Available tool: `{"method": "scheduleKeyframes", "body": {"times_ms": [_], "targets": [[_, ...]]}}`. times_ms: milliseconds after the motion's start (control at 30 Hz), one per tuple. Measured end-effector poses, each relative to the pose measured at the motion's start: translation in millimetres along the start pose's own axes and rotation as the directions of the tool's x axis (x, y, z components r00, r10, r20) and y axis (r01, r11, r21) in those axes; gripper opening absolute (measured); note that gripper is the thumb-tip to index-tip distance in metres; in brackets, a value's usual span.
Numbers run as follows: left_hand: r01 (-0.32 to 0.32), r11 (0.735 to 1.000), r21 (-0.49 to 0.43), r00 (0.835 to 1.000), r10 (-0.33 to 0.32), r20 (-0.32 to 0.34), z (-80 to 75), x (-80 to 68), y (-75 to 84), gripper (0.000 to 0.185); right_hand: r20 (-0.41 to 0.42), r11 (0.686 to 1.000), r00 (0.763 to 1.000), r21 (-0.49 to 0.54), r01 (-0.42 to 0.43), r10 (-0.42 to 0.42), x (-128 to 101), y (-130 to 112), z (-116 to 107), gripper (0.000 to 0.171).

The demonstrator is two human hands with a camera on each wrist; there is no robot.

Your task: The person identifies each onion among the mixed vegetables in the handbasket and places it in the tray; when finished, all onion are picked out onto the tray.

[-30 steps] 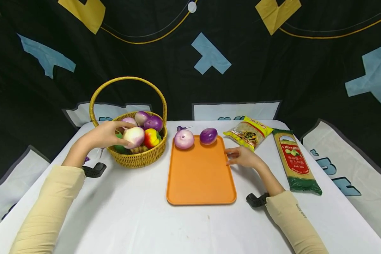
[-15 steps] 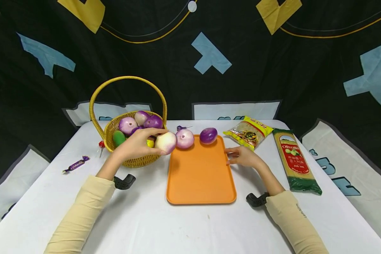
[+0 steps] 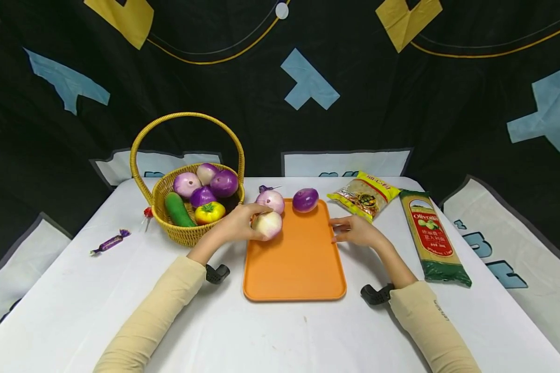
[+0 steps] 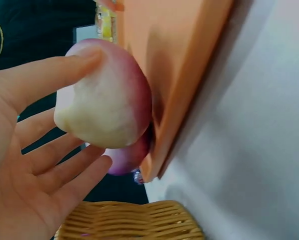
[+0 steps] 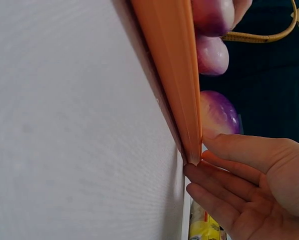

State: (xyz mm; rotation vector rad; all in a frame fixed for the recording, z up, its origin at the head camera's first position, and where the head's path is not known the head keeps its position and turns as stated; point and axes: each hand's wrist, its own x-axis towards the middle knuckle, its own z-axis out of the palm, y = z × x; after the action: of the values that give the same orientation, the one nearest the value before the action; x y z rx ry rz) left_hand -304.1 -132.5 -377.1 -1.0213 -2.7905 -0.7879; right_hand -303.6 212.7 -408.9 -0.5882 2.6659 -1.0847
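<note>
White tabletop: left hand grips pale onion over orange tray; right hand, fingers straight, touches its rim.

A table covered with a white cloth carries everything. Directly on it lie a rectangular orange plastic tray at centre, a yellow woven wicker basket to its left, a purple-wrapped candy further left — and, on the right, a yellow noodle packet beside a long green-and-red pasta packet.
</note>
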Motion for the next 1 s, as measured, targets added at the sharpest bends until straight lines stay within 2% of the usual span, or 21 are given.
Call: {"method": "scheduleKeyframes", "body": {"times_ms": [267,500,667,833,1000], "targets": [[-0.018,1.0,-0.024,1.0,0.018,0.011,8.3,-0.2,-3.8,0.064,0.005,1.0,1.0,0.012,0.005,-0.005,-1,-1,0,0.053],[-0.033,0.999,-0.007,0.999,0.033,0.006,-3.9,-9.6,2.2,0.061,0.0,1.0,1.0,0.008,-0.003,0.003,0,-1,0,0.053],[-0.036,0.999,-0.022,0.999,0.035,-0.018,-23.0,-18.1,6.8,0.056,0.002,1.0,1.0,0.003,0.004,-0.004,0,-1,1,0.054],[-0.019,1.0,-0.011,0.999,0.018,-0.051,-52.3,-20.0,2.6,0.056,0.003,1.0,1.0,0.002,0.016,-0.016,-1,0,0,0.054],[0.063,0.998,-0.02,0.995,-0.065,-0.08,-83.2,-16.4,-10.3,0.058,0.001,1.0,1.0,0.007,0.025,-0.025,-1,0,-1,0.054]]}}
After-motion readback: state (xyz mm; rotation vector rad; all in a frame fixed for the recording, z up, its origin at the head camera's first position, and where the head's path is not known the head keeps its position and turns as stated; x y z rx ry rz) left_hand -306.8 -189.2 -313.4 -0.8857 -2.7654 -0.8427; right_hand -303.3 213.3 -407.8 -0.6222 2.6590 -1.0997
